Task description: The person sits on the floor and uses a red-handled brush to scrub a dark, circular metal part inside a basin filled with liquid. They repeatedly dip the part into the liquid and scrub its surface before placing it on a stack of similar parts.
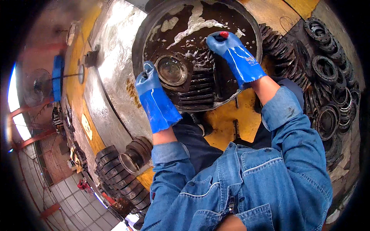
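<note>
Two gloves | left hand [148,79] grips gear part [171,71] | right hand [221,42] clenched on half-hidden red-tipped tool [223,35]

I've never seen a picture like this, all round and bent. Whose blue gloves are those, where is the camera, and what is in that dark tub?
The camera sits on a person's head and looks down, so you see their own denim shirt and arms from above; its wide lens bends straight edges. The left hand, in a blue rubber glove, rests on a round metal part with a dished centre. The right hand, gloved too, grips something small with a red tip; what it is, I cannot tell. Both work in a round dark basin of dirty, foamy liquid, where ribbed gear-like pieces also lie. To the right are piles of dark metal rings; at lower left, more ribbed gears.
</note>
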A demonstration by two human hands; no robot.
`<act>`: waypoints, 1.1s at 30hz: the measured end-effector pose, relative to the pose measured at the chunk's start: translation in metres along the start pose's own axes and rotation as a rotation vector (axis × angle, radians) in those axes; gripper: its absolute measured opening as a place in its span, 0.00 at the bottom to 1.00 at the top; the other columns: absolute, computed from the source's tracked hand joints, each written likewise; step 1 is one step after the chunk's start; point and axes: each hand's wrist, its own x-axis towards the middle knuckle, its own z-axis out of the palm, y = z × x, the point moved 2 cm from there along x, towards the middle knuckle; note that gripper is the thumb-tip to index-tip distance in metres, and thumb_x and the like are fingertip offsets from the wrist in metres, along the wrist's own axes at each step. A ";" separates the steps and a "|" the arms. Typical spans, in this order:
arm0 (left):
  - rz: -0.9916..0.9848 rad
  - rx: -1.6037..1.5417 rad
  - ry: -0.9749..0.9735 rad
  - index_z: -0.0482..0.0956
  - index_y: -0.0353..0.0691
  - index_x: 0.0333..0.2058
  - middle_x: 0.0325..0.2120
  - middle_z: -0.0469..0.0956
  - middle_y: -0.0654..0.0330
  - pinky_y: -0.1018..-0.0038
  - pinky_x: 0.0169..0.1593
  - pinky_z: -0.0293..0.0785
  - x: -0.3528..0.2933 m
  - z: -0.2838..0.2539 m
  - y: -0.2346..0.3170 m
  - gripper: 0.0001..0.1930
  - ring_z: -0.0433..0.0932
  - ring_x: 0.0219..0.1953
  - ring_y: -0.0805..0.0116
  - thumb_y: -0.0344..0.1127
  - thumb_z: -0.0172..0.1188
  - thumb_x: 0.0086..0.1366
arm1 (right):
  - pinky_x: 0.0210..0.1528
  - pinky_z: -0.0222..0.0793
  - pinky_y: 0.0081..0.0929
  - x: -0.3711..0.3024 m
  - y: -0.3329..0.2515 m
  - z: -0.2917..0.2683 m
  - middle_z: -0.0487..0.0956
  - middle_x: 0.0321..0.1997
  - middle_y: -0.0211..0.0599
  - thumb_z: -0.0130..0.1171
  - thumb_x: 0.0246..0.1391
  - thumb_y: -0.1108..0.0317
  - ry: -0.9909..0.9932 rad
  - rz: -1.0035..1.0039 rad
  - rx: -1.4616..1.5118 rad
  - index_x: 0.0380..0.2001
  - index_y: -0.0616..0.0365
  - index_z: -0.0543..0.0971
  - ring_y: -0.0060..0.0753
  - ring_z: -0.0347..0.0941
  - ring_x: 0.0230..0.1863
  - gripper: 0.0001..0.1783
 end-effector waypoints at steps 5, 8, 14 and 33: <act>0.074 0.078 0.104 0.80 0.27 0.22 0.18 0.77 0.39 0.53 0.31 0.71 -0.003 0.005 0.000 0.35 0.79 0.23 0.43 0.62 0.61 0.67 | 0.48 0.78 0.36 -0.009 -0.012 0.005 0.87 0.41 0.48 0.59 0.57 0.55 -0.214 0.132 -0.314 0.40 0.53 0.87 0.43 0.85 0.42 0.16; 0.003 0.102 -0.011 0.82 0.28 0.23 0.20 0.79 0.39 0.52 0.32 0.73 -0.006 -0.002 0.007 0.34 0.81 0.25 0.41 0.62 0.60 0.67 | 0.49 0.80 0.29 -0.034 -0.068 0.007 0.88 0.41 0.41 0.61 0.61 0.60 -0.455 0.005 0.119 0.44 0.52 0.86 0.35 0.84 0.40 0.13; 0.120 0.133 0.046 0.83 0.30 0.27 0.24 0.81 0.38 0.55 0.37 0.75 -0.019 0.000 0.024 0.32 0.83 0.31 0.42 0.61 0.61 0.66 | 0.53 0.79 0.33 -0.049 -0.096 0.027 0.87 0.46 0.42 0.65 0.61 0.59 -0.375 -0.555 0.199 0.49 0.56 0.85 0.37 0.84 0.46 0.17; 0.201 0.070 0.011 0.84 0.29 0.25 0.20 0.80 0.41 0.55 0.33 0.75 -0.024 -0.002 0.019 0.33 0.83 0.27 0.42 0.60 0.61 0.69 | 0.35 0.73 0.38 -0.031 -0.060 -0.003 0.81 0.27 0.49 0.59 0.56 0.54 -0.100 0.019 -0.430 0.30 0.58 0.84 0.48 0.73 0.25 0.17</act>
